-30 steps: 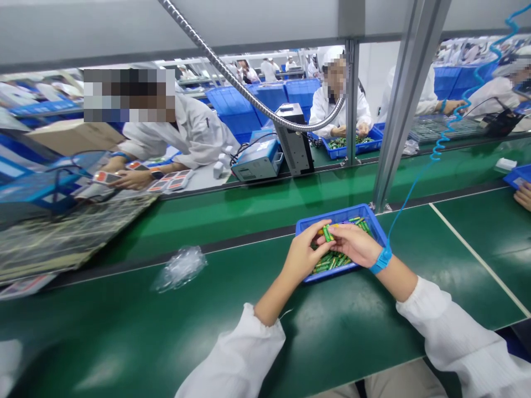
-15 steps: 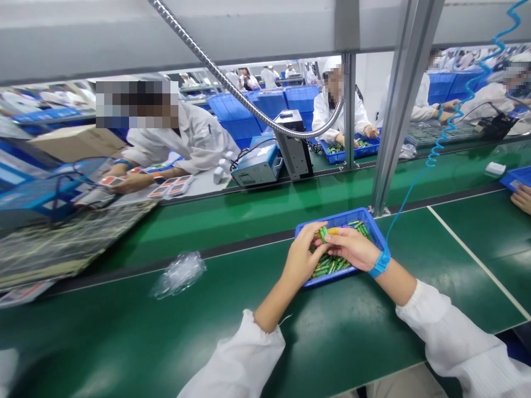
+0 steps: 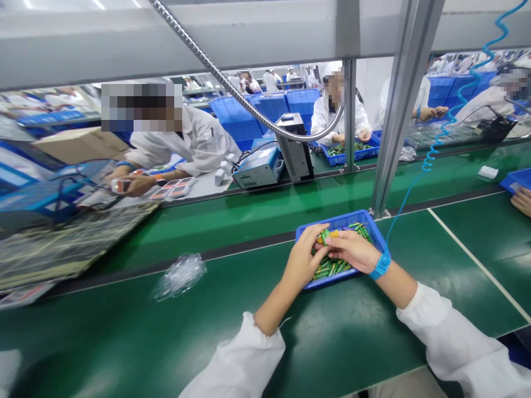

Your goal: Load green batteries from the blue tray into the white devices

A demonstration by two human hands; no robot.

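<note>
My left hand is closed in a pinch on a small green board, which looks like a tiny circuit board. Close against it, my right hand grips a yellow-orange piece, perhaps a tool handle; the fingers hide most of it. Both hands are above a shallow blue bin. Inside the bin lies a heap of similar small green parts with yellowish edges. Around my right wrist is a blue wrist strap with a coiled cord running upward.
A crumpled clear plastic bag lies on the green bench, left of the bin. A metal post rises behind the bin. Co-workers sit across the green belt, beside a blue device. Another person's hand is at far right.
My hands stay almost in place, the held pieces shifting slightly. Across the belt, the left co-worker has tilted an orange-and-white item up; another co-worker's hands have drawn closer together.
</note>
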